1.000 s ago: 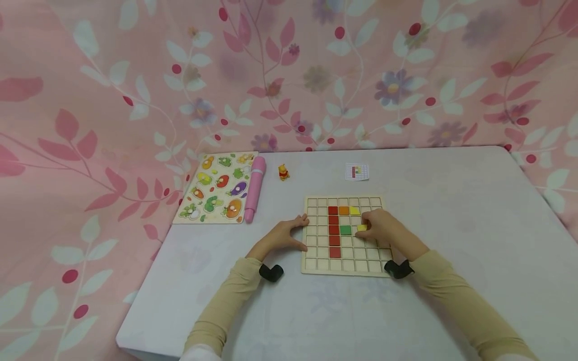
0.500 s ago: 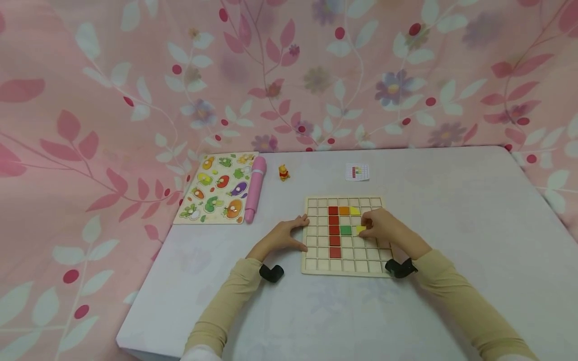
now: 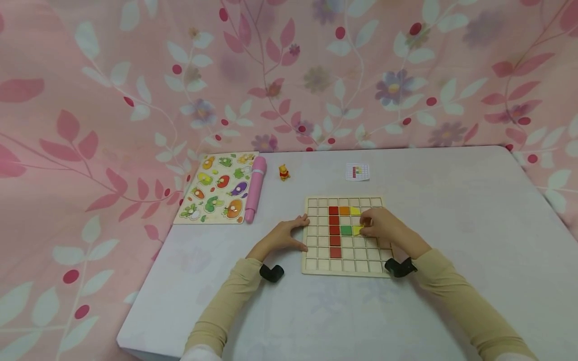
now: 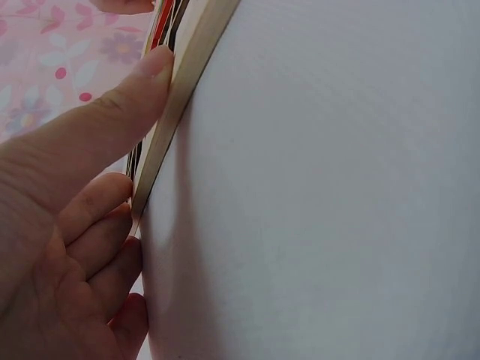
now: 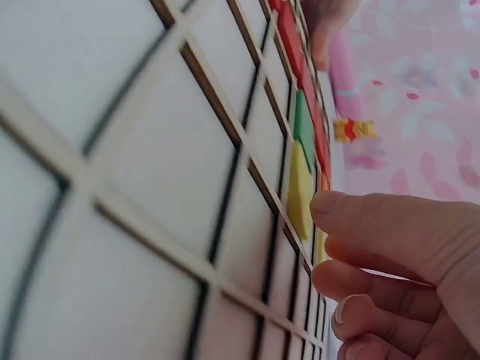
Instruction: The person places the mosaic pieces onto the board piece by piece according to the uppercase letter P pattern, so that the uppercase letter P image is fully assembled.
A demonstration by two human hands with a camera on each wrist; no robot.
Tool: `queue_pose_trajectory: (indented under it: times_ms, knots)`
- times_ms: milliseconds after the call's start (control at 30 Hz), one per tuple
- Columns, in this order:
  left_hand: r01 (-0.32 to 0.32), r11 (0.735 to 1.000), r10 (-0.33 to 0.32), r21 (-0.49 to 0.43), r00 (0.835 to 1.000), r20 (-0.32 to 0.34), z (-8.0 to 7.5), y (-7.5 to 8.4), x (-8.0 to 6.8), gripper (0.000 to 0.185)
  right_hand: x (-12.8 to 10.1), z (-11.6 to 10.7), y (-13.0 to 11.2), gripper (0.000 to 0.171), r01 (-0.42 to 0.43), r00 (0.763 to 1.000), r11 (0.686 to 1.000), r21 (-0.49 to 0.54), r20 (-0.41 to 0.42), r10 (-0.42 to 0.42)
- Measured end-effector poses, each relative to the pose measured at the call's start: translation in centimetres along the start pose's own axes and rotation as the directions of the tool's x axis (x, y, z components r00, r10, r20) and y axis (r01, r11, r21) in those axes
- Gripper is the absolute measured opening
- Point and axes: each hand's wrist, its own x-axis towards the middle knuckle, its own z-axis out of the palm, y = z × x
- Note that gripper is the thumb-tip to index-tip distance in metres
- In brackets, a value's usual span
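A wooden grid board (image 3: 316, 268) lies on the table with colored square tiles in its cells. My left hand (image 3: 282, 234) rests at its left side, thumb and fingers spread apart; in the left wrist view the thumb (image 4: 112, 112) touches the board's edge. My right hand (image 3: 383, 225) is over the right half, its thumb and fingers at a yellow tile (image 3: 356, 230) beside a green tile (image 3: 345, 230). That yellow tile (image 5: 298, 195) looks slightly tilted in its cell in the right wrist view. A column of red tiles (image 3: 334, 230), an orange tile (image 3: 344, 210) and another yellow tile (image 3: 355, 211) fill other cells.
Behind the board lies a small pattern card (image 3: 357, 172). A bear figurine (image 3: 283, 172) stands farther left. At the far left are a vegetable puzzle board (image 3: 217, 188) and a pink cylinder (image 3: 255, 189). A pink floral cloth (image 3: 316, 75) hangs behind the table.
My right hand has moved the yellow tile slightly left, down into the cell beside the green one. More of that tile shows now. The left hand stays at the board's edge.
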Motion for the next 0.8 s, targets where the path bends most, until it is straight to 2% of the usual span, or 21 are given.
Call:
queue_pose_trajectory:
  times_ms: [100,200,300,400,567,800]
  knots:
    - [0.005,1.0,-0.005,-0.005,1.0,0.002,0.0,0.1,0.0,0.083,-0.4,-1.3,0.7,0.011,-0.027,0.999,1.0,0.016,-0.042,0.028]
    - [0.008,1.0,-0.008,-0.007,1.0,0.001,-0.1,0.2,0.0,0.083,-1.0,-2.8,1.4,0.017,-0.113,0.992,0.993,0.024,-0.055,0.114]
    - [0.017,1.0,-0.017,-0.006,1.0,0.003,-0.1,0.3,-0.1,0.083,-1.7,-3.9,2.1,0.022,-0.194,0.98,0.981,0.009,-0.037,0.194]
    - [0.022,1.0,-0.022,0.003,1.0,0.008,-0.1,0.3,0.0,0.083,-2.3,-4.2,2.8,0.026,-0.235,0.972,0.972,0.001,0.007,0.235]
    - [0.013,1.0,-0.013,0.007,1.0,0.006,-0.1,0.3,0.0,0.082,-3.0,-3.5,3.7,0.032,-0.229,0.973,0.973,0.004,0.044,0.229]
    - [0.006,1.0,-0.006,0.007,1.0,0.008,0.0,0.1,0.0,0.083,-3.5,-3.2,4.4,0.021,-0.171,0.985,0.985,0.003,-0.002,0.171]
